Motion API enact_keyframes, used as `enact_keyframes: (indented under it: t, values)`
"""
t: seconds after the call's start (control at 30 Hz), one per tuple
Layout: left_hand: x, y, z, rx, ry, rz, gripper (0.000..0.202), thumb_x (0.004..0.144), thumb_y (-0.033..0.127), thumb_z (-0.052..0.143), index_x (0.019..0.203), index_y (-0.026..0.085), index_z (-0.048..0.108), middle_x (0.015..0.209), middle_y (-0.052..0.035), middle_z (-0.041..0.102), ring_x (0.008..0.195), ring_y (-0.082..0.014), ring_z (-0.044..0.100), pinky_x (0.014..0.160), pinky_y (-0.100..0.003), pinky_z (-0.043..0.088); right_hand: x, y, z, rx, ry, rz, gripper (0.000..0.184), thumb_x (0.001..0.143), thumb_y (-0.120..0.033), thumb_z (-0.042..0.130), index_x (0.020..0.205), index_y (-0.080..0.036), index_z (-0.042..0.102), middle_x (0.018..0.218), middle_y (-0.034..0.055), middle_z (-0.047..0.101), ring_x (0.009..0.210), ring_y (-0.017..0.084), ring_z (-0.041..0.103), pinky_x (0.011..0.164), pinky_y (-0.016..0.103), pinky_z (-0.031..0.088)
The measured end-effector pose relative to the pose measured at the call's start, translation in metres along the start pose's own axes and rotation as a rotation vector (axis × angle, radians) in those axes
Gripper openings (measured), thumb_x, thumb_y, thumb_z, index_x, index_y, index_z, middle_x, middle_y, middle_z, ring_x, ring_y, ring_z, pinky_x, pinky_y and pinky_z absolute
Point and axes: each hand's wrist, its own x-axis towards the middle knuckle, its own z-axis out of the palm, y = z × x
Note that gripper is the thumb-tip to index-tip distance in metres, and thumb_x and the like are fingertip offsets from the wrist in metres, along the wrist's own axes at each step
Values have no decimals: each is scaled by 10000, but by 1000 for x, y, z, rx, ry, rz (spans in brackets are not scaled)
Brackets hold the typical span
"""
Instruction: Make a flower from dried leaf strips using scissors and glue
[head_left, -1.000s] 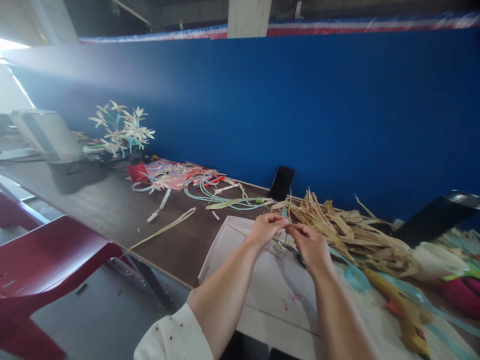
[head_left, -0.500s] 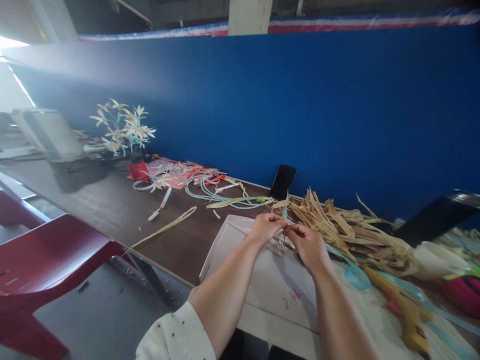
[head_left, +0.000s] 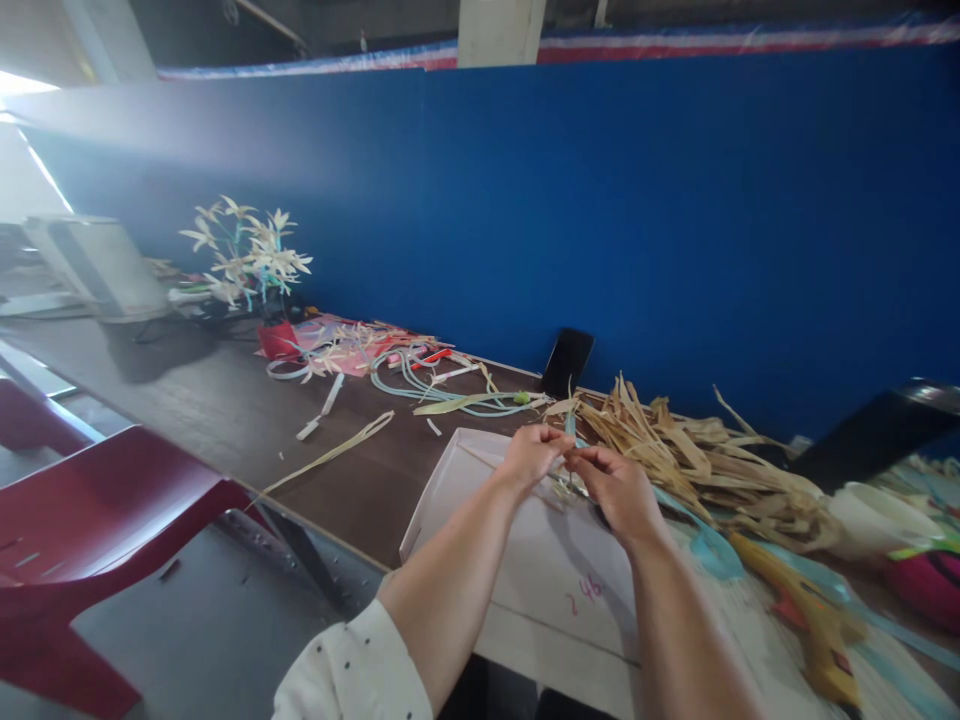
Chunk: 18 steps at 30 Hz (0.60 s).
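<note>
Both hands meet over a white cardboard tray (head_left: pixel 465 480) on the brown table. My left hand (head_left: pixel 531 455) pinches a thin pale strip of dried leaf (head_left: pixel 570 425) whose tip sticks up between the hands. Fingers of my right hand (head_left: pixel 616 487) are closed on the same strip from the right. Fingertips of the two hands touch. A heap of dried straw-coloured leaves (head_left: pixel 697 460) lies just behind and right of them.
A black phone (head_left: pixel 567 362) leans on the blue wall. Loose leaf strips and pale blue cords (head_left: pixel 420 385) lie to the left, with a bunch of pale leaf flowers (head_left: pixel 247 255) in a red pot. A yellow glue gun (head_left: pixel 806 615), white bowl (head_left: pixel 877 520) and red chair (head_left: pixel 105 520) stand around.
The two hands stay pinched together on the strip and have shifted only slightly. The camera view has drifted a little.
</note>
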Motion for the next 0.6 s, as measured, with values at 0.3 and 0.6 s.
enact_keyframes:
  t: [0.3, 0.6]
  values:
    - [2, -1, -3, 117, -22, 131, 221, 677, 338, 603, 706, 121, 631, 659, -8, 590, 628, -102, 505, 612, -218, 387, 1, 6, -1, 4, 10, 36, 262, 636, -388, 642, 774, -171, 697, 457, -37, 480, 398, 74, 314, 406, 225, 214]
    - [-3, 4, 0, 281, 92, 368, 124, 704, 238, 597, 649, 128, 607, 723, -12, 565, 704, -101, 518, 669, -209, 401, 1, 3, -1, 4, 12, 45, 263, 642, -395, 645, 739, -151, 664, 448, -58, 438, 396, 64, 280, 411, 225, 200]
